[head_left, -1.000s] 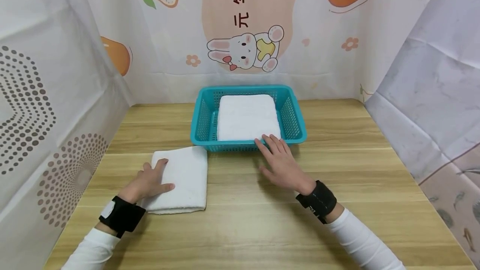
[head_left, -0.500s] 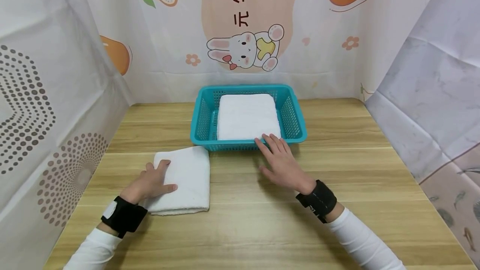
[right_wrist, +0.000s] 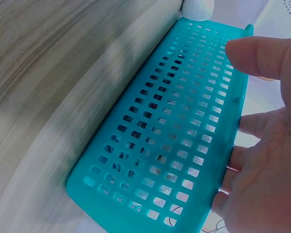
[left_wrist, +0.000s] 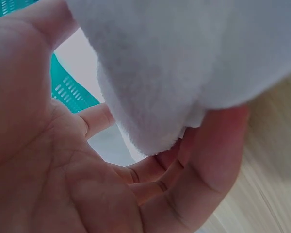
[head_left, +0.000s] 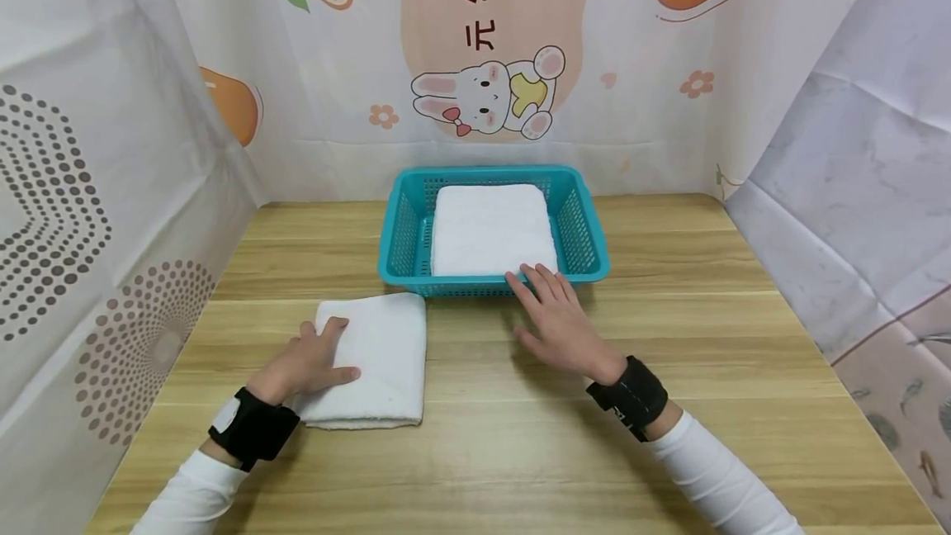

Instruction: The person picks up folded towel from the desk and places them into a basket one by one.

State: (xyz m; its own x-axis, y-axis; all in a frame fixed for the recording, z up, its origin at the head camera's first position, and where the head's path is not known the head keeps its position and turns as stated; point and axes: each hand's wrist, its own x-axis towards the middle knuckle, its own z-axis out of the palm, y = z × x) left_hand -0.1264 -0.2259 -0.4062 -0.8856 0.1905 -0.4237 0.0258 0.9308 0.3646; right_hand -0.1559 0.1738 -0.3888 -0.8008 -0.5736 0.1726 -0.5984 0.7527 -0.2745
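My left hand (head_left: pixel 308 362) grips the left edge of a folded white towel (head_left: pixel 386 362) lying on the table in the head view. In the left wrist view the towel (left_wrist: pixel 150 63) has its edge between the thumb and the curled fingers (left_wrist: pixel 199 170). A second folded white towel (head_left: pixel 492 229) lies flat inside a teal plastic basket (head_left: pixel 394 246). My right hand (head_left: pixel 560 329) rests its fingertips over the basket's front rim, with the fingers extended. The right wrist view has the basket's perforated front wall (right_wrist: pixel 160 116) beside the right hand (right_wrist: pixel 262 160); the thumb stays outside.
The wooden table (head_left: pixel 683 295) spreads around the basket and towel. A patterned cloth (head_left: pixel 327 97) hangs behind the basket, and more cloth walls close off both sides. The loose towel's far right corner lies just short of the basket's front left corner.
My left hand and the towel it grips have slid a little to the right along the table. The right hand and the basket stay in the same place.
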